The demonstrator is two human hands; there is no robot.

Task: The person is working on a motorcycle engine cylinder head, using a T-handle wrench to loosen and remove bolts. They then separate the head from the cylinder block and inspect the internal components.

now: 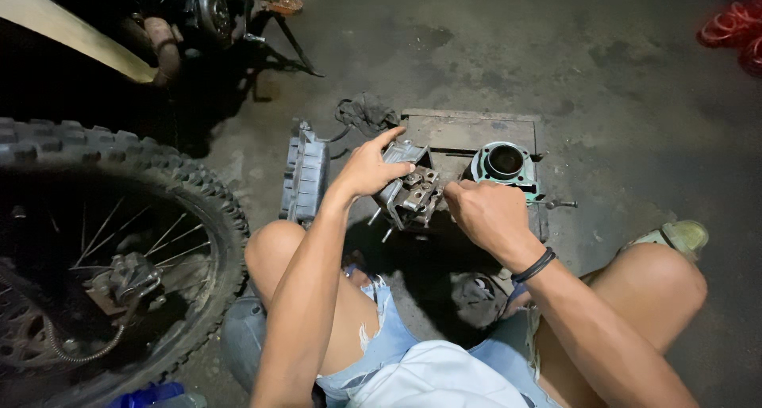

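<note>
A grey metal cylinder head with studs sticking out below it rests tilted on the edge of a low wooden board. My left hand grips its upper left side, forefinger stretched out. My right hand is closed at the head's right side; whether it pinches a small part or tool there is hidden. Just right of the head, a metal engine cylinder with a green gasket stands on the board.
A knobby motorcycle wheel with spokes fills the left. A grey ribbed cover lies left of the head, a dark rag behind it. A bolt lies at the board's right edge. Red springs sit far right.
</note>
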